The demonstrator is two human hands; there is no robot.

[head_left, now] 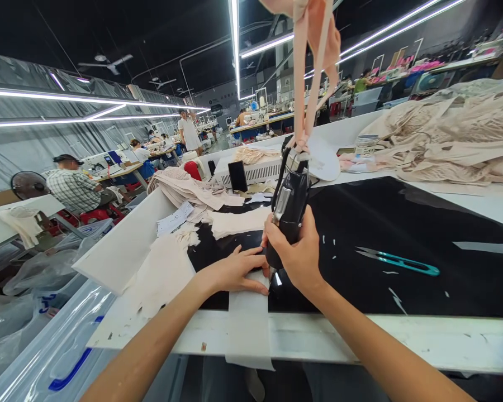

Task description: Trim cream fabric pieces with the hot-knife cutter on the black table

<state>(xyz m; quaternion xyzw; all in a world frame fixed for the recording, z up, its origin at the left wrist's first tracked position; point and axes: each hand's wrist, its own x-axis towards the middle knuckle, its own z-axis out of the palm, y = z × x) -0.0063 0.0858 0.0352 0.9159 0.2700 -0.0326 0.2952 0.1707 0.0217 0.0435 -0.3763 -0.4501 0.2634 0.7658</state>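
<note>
My right hand (297,251) is wrapped round a black hand-held power tool (291,204) with a metal lever on its side. The tool stands nearly upright over the black work surface, hung by pink fabric straps (308,72) from above. My left hand (237,271) lies with fingers spread on a pale strip of fabric (249,335), fingertips close by the tool's base. That strip hangs over the table's front edge. Whatever the tool's lower end touches is hidden by my hands. Another pale fabric piece (241,223) lies just beyond.
Teal thread snips (398,261) and small white scraps lie on the right of the black surface (343,229). Beige fabric is heaped (456,134) at the back right, with more cut pieces (163,271) at left. A dark phone (237,176) stands behind. Several people sit at sewing tables beyond.
</note>
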